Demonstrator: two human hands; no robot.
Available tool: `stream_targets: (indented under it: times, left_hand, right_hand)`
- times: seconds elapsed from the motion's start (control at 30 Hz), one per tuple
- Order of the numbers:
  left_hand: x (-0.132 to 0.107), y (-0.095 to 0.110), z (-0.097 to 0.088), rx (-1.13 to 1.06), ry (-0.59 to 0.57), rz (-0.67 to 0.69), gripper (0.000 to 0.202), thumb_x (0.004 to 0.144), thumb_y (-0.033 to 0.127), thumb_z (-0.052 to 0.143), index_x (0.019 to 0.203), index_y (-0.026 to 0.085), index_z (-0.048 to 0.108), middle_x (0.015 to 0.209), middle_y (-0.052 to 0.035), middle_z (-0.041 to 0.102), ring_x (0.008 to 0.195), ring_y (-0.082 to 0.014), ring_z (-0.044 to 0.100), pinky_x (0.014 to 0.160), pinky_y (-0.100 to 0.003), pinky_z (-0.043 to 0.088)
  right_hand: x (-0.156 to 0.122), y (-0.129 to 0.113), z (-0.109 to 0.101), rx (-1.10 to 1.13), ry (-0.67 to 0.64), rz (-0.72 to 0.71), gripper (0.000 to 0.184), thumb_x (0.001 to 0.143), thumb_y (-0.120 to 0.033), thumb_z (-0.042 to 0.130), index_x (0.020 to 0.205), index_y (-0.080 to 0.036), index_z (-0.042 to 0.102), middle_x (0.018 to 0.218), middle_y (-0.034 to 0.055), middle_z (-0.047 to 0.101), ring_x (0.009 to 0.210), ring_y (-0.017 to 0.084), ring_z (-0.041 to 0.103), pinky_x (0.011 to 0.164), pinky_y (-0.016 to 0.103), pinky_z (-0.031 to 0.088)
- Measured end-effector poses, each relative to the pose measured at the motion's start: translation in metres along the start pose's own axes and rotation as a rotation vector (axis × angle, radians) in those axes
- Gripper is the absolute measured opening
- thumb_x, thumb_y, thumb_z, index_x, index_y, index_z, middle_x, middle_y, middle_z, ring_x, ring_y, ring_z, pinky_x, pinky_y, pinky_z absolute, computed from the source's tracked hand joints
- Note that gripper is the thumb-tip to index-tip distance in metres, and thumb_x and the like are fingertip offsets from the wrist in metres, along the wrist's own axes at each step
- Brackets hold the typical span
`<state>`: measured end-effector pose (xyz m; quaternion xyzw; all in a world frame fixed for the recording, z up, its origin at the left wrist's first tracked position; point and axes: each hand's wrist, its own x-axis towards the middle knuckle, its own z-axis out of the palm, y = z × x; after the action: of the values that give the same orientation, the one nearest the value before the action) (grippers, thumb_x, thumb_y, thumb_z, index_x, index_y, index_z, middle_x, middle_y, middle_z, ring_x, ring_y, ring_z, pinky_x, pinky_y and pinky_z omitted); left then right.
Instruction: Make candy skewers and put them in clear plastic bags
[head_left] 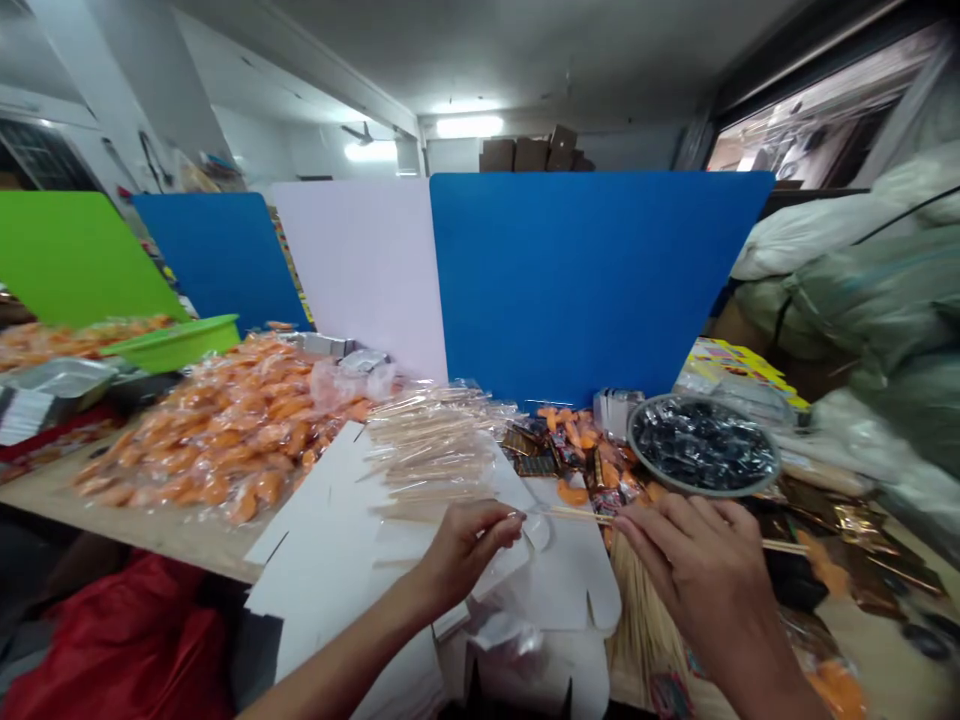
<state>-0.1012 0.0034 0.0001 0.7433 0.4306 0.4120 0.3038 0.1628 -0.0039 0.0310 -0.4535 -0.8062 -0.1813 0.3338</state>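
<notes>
1. Wooden skewer [577,514] runs almost level between the 2 hands, above a white die-cut card [562,590]. A thin stick also shows beyond the right hand [694,560], in line with the skewer, though I cannot tell if it is the same piece.
2. Left hand [469,555]: thumb and forefinger [506,520] are pinched closed on the skewer's near end, and the other fingers are curled in.
3. Right hand: fingers [652,530] are spread and partly bent over the skewer. Whether they grip it, I cannot tell.
4. Loose bundle of bamboo sticks [637,625] lies just below the right hand, and a clear bag of skewers [427,450] lies beyond the left hand, on white cardboard sheets [322,540].
5. Round grey dish of black wrapped sweets [701,445] sits just past the right hand. Gold sachets with orange pieces [847,530] are scattered to its right.
6. Large clear bag of orange snacks [225,430] lies on a wooden table [150,530], left of the cardboard, near a green plastic basin [176,340] and a foil tray [60,378].
7. Blue, white and green upright panels [585,280] stand behind the table. Bulging white sacks [847,270] are piled on the right, and red cloth [127,640] hangs at lower left.
</notes>
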Motion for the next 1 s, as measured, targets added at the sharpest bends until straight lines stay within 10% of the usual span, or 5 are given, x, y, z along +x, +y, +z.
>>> stream_targets:
  times: [0.7,1.0]
  left_hand:
    - [0.002,0.005,0.01,0.018,-0.091,-0.008,0.026,0.09,0.033,0.051,0.088,0.015,0.07,0.073,-0.0052,0.07,0.068,-0.015,0.062,0.063,-0.022,0.044]
    - [0.003,0.021,0.023,-0.056,-0.118,-0.022,0.017,0.086,0.026,0.057,0.081,0.014,0.068,0.07,-0.0033,0.067,0.064,-0.013,0.059,0.06,-0.021,0.042]
  right_hand:
    - [0.014,-0.011,-0.004,0.139,-0.147,-0.071,0.027,0.095,-0.031,0.046,0.08,-0.021,0.065,0.073,0.0029,0.061,0.073,0.018,0.051,0.08,0.037,0.029]
    - [0.015,-0.031,0.007,0.164,-0.072,0.061,0.03,0.095,-0.031,0.042,0.118,-0.018,0.057,0.11,0.0118,0.064,0.103,0.026,0.055,0.095,0.048,0.03]
